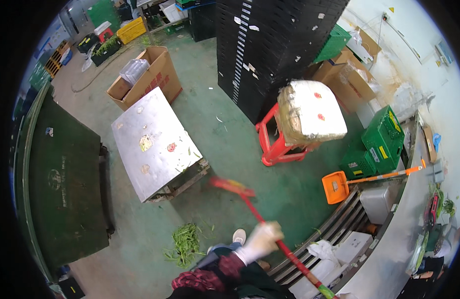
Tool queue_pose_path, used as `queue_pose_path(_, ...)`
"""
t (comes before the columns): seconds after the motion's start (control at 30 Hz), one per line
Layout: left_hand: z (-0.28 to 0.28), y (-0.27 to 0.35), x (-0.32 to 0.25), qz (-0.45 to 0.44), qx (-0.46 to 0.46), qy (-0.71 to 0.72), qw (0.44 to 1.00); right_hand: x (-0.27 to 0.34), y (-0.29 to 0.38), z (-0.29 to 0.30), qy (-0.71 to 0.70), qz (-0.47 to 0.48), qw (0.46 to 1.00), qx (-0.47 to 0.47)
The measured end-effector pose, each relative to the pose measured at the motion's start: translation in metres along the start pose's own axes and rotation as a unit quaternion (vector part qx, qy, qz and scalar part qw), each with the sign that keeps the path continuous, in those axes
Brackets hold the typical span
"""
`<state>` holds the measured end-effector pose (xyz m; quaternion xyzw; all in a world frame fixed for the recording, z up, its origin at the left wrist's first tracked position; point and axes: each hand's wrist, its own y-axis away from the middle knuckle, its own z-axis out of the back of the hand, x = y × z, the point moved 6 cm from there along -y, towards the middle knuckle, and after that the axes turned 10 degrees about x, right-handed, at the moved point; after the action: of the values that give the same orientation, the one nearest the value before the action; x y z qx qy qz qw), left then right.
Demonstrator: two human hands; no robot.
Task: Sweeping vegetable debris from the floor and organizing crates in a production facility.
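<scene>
My left hand (pixel 260 238), in a pale glove below a red and black plaid sleeve, is closed around the red handle of a broom (pixel 295 261). The broom's red and yellow head (pixel 231 186) is blurred and lies beyond the hand, near the corner of a low metal-topped table (pixel 140 164). At the handle's lower end, on the bottom edge, a pale sliver (pixel 348 295) may be my right hand; its fingers cannot be made out. Left of my shoe (pixel 239 236), a heap of green leafy stems (pixel 184 244) lies on the green floor. Leaf scraps lie on the tabletop.
A red stool (pixel 269 147) bears a taped white block (pixel 315 112) beside stacked black crates (pixel 252 56). A dark green wheeled bin (pixel 65 179) stands left, an open cardboard box (pixel 159 74) behind the table. Right are an orange dustpan (pixel 335 187), green crates (pixel 383 138) and a slatted rack (pixel 327 228).
</scene>
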<state>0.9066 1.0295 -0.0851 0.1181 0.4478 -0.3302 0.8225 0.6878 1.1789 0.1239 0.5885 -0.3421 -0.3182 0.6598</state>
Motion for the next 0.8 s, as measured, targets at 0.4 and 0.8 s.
queue_pose_path(0.4, 0.199, 0.061, 0.351, 0.304, 0.131, -0.454, 0.827, 0.267, -0.151, 0.040, 0.088, 0.207, 0.972, -0.065)
queue_pose_path(0.8, 0.289, 0.221, 0.389, 0.326, 0.172, -0.441, 0.818, 0.598, -0.477, -0.034, 0.397, 0.215, 0.853, -0.262)
